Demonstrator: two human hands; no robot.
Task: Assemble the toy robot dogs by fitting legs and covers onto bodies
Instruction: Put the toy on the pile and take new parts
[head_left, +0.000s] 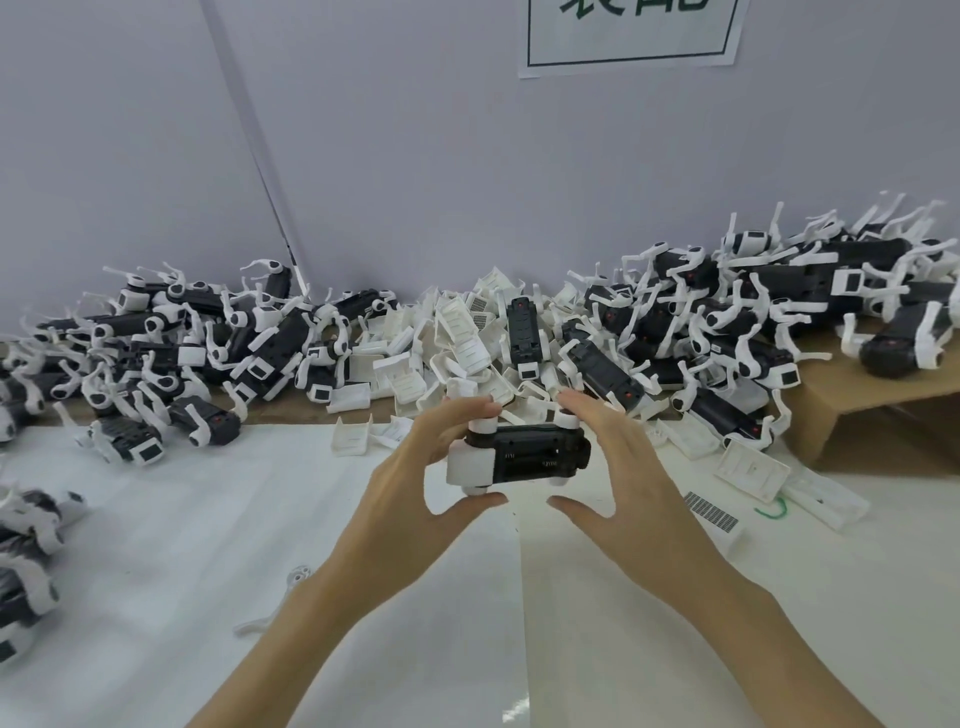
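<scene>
A black toy dog body (535, 453) with a white head end on its left lies sideways above the white mat, its open battery bay facing me. My left hand (415, 488) grips its white end, fingers over the top and thumb under it. My right hand (618, 467) is spread around the body's black right end, fingers reaching over the top and thumb stretched out below, apart from the body. A heap of white covers (457, 353) lies just behind the hands. One loose white leg (280, 597) rests on the mat by my left forearm.
Assembled black-and-white dogs are piled at the back left (171, 358) and back right (753, 322), some on a cardboard box (872, 410). More dogs sit at the left edge (26, 561). Loose white covers (753, 467) lie to the right. A grey wall stands close behind.
</scene>
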